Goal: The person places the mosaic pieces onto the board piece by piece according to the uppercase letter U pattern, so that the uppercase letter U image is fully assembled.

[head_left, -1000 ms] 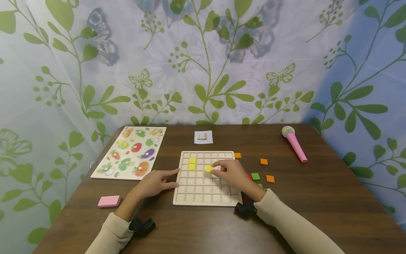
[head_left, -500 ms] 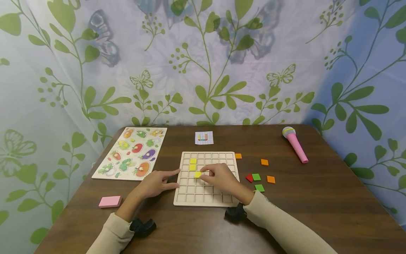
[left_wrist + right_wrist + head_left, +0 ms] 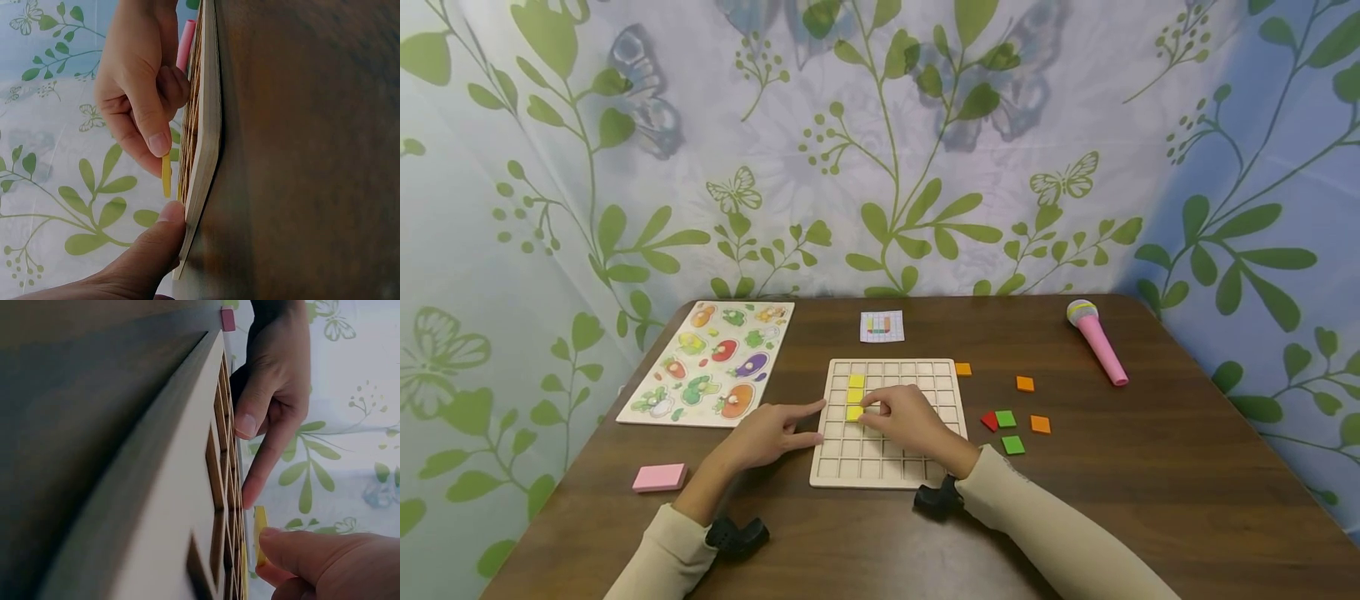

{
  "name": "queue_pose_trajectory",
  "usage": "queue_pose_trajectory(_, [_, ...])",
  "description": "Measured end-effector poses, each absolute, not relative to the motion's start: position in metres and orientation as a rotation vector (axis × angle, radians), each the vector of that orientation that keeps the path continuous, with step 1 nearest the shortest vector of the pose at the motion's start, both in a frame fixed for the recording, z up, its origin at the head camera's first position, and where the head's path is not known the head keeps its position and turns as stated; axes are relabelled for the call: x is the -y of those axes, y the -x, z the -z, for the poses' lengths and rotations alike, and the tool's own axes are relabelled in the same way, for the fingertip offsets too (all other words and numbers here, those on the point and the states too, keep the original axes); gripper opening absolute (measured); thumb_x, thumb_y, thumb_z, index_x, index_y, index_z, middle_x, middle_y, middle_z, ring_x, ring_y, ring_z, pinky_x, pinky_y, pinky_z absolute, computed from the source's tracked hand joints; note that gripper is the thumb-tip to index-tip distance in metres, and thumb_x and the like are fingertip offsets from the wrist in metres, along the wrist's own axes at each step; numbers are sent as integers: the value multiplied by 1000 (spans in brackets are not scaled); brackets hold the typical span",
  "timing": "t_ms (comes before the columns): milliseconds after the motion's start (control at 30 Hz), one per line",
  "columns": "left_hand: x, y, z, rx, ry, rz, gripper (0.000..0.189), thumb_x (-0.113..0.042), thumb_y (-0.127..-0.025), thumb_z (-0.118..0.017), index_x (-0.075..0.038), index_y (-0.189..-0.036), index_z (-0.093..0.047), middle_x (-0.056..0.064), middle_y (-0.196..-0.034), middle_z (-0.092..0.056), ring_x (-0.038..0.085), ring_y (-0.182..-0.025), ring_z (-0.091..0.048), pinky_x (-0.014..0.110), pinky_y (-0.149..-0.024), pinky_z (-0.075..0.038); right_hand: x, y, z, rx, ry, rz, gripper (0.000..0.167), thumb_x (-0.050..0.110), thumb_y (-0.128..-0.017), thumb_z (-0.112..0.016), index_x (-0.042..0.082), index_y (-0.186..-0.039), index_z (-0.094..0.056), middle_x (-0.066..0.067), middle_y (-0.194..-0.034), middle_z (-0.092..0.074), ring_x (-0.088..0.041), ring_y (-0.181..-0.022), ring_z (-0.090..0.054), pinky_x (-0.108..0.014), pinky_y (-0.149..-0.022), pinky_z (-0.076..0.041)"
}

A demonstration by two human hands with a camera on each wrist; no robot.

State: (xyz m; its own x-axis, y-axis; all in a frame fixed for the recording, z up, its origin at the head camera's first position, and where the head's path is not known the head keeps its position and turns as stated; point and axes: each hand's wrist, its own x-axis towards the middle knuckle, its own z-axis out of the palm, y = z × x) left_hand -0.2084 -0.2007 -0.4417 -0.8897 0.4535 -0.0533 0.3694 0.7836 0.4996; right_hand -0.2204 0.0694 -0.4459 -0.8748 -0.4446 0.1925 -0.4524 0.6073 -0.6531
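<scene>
My right hand [image 3: 913, 421] pinches a yellow square tile [image 3: 853, 414] between thumb and index finger. In the left wrist view, that yellow tile [image 3: 166, 176] hangs on edge slightly above the wooden grid board [image 3: 850, 482]. Two yellow tiles [image 3: 856, 381] lie in the board's second column from the left, just beyond the held one. At the board's left edge, my left hand [image 3: 767, 435] rests with thumb and index finger extended against the rim. Its other fingers are partly hidden.
Right of the board lie orange tiles [image 3: 1025, 384], green tiles [image 3: 1013, 445] and a red tile [image 3: 990, 421]. A pattern card [image 3: 882, 327] is behind it. A pink toy microphone [image 3: 1101, 346], a vegetable puzzle board [image 3: 711, 362] and a pink block [image 3: 659, 477] lie farther out.
My right hand has carried the yellow tile leftward across the board to the column of the two other yellow tiles. The left hand has stayed at the board's edge.
</scene>
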Motion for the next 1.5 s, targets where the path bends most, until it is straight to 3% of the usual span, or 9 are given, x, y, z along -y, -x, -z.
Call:
queue_pose_trajectory(867, [203, 207, 444, -2810, -627, -713, 65, -51, -92, -72, -28, -150, -54, -7, -57, -38, 8, -51, -30, 26, -50, -28, -60, 217, 452, 2800, -763, -955, 17, 26, -94, -76, 15, -107, -80, 13, -64, -55, -6, -56, -45, -26, -56, -40])
queue_pose_trajectory(1500, [203, 208, 444, -2817, -635, -703, 64, -52, -92, -72, -29, -150, -55, -7, -57, -38, 8, -51, -30, 26, -50, -28, -58, 218, 457, 2786, -708, -947, 18, 27, -93, -76, 15, -107, -79, 13, -62, -54, -6, -52, -44, -25, -49, -37])
